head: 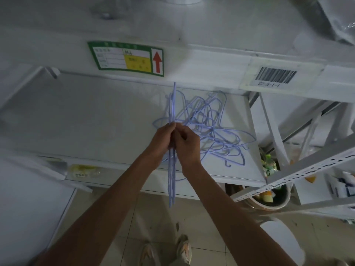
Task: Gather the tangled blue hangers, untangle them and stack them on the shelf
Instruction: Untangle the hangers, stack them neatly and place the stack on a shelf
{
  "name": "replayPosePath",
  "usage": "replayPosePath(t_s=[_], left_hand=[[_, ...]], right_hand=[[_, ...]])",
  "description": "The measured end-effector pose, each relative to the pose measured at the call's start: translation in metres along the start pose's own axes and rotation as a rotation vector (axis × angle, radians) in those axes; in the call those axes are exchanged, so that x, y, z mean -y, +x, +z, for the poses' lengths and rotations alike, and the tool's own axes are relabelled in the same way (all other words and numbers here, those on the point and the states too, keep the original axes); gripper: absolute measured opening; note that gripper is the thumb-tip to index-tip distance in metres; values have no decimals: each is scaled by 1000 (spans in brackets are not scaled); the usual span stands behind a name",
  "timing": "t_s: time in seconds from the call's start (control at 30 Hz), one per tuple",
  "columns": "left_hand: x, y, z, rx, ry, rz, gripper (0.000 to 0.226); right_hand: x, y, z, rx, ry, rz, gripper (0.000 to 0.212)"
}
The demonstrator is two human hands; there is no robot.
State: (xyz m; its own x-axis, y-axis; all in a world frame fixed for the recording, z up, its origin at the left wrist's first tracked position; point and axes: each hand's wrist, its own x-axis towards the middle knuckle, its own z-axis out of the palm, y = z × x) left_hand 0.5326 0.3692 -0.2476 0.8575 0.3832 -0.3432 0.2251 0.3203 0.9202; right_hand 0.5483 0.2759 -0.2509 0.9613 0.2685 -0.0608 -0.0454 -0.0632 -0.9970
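Blue wire hangers fill the middle of what we see. Both our hands meet above the white shelf: the left hand and the right hand each curl their fingers round one upright bundle of hangers, held edge-on, its lower end hanging past the shelf's front edge. How many are in the bundle we cannot tell. Just right of our hands a tangled heap of hangers lies on the shelf, too knotted to count. On the beam above we see one green-edged label with a red arrow pointing up, its writing blurred, and one barcode sticker reading roughly "D2-5-(-)". Two shoes stand on the tiled floor.
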Motion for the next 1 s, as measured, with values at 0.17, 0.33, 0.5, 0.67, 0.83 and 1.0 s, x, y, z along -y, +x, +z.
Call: replayPosePath(t_s=[0.17,0.33,0.5,0.67,0.83,1.0], left_hand=[[13,-13,-27,-3,-192,-74,40],[10,-14,-56,-26,-162,-84,34],[-5,-12,-85,12,5,-113,41],[-23,-12,-112,49,168,-106,48],[-26,-13,-126,-7,201,-127,48],[-27,-12,-133,76,120,-219,43]], right_hand=[[-13,-16,28,20,-114,-16,18],[-17,-20,51,76,-144,107,8],[-17,-21,69,220,-74,239,12],[-14,-30,86,262,198,326,7],[-14,-39,102,263,137,249,6],[-7,-37,113,264,46,245,21]])
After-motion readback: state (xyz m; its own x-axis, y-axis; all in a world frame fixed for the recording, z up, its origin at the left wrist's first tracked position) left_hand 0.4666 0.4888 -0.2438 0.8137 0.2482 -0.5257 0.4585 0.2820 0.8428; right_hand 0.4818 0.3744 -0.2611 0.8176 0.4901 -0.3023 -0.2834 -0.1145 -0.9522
